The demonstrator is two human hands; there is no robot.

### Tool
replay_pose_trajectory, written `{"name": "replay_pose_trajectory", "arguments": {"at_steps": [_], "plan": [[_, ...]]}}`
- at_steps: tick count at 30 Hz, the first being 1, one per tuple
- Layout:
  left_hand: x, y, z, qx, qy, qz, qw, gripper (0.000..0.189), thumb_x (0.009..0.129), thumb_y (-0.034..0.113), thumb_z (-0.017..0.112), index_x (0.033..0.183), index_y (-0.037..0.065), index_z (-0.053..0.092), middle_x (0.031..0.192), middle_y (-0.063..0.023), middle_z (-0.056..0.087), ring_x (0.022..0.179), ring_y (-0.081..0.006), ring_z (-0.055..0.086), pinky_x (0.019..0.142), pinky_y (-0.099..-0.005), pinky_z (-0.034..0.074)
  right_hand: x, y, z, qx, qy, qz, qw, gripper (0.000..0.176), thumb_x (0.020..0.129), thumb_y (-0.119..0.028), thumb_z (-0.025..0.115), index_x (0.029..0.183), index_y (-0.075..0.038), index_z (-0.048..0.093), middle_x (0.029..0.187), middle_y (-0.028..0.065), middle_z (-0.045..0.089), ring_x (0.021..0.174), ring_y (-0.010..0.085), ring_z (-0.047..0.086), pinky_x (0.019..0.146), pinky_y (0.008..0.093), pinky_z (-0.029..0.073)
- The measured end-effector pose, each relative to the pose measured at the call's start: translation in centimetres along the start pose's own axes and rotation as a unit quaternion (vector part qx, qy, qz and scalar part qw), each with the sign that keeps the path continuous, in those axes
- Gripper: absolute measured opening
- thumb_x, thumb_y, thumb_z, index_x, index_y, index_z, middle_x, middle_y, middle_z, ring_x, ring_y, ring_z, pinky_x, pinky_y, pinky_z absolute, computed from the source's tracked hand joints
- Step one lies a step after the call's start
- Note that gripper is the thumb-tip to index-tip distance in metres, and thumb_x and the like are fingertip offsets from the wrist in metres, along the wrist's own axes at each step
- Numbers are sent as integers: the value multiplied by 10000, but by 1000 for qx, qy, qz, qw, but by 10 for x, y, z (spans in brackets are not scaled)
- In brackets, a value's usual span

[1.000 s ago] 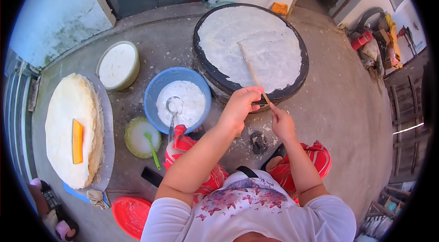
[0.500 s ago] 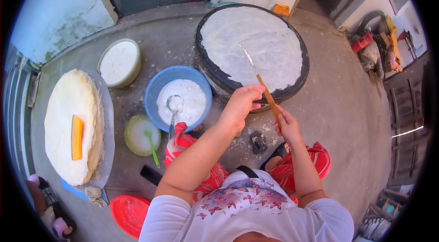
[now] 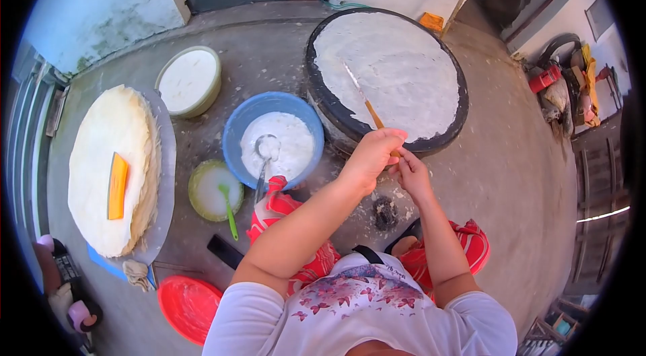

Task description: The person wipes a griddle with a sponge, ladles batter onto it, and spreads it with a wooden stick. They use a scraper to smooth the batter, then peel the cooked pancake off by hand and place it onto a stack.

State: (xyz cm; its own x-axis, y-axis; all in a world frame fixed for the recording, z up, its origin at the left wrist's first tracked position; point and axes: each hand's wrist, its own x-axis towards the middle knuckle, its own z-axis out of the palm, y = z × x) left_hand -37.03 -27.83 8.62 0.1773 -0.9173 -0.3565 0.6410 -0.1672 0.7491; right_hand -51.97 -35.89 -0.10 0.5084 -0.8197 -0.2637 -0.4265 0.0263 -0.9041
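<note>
A long, thin spatula [image 3: 370, 111] with a wooden handle slants over the round black griddle [image 3: 321, 103], its narrow blade smeared white. My left hand [image 3: 373, 155] is closed around the handle near the griddle's front rim. Just behind it, my right hand [image 3: 413, 178] grips the handle's end, mostly covering it. A thin white layer of batter [image 3: 397, 66] covers most of the griddle. To the left stands a blue basin [image 3: 232, 134] of thick white batter with a metal ladle [image 3: 262, 174] in it.
A tall stack of thin pancakes [image 3: 101, 188] at left carries a yellow scraper [image 3: 118, 186]. A tub of white batter [image 3: 190, 80], a green bowl [image 3: 197, 204] with a green spoon [image 3: 230, 211], a phone [image 3: 225, 252] and a red basin [image 3: 188, 309] are on the floor.
My left hand has moved back along the handle and wrapped round it, close to my right hand. The blade tip has swung left over the batter. The view has shifted slightly.
</note>
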Motion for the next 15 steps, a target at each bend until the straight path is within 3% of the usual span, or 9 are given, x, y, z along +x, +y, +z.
{"name": "replay_pose_trajectory", "arguments": {"at_steps": [6,15], "plan": [[1,0,-3,-4,0,6,1000,273,823,172,521,1040,16,570,1017,-55,568,941,-141,506,792,-290,421,-1,-9,1,137,-28,88,986,348,926,-154,358,1265,-123,431,698,56,569,413,60,380,371,196,307],[-3,-1,-1,6,-10,10,1000,263,827,165,517,1040,19,570,1028,-55,564,949,-148,500,798,-303,424,-25,28,-37,90,56,137,985,355,935,-154,333,1282,-155,406,715,59,567,385,42,337,353,179,291]]}}
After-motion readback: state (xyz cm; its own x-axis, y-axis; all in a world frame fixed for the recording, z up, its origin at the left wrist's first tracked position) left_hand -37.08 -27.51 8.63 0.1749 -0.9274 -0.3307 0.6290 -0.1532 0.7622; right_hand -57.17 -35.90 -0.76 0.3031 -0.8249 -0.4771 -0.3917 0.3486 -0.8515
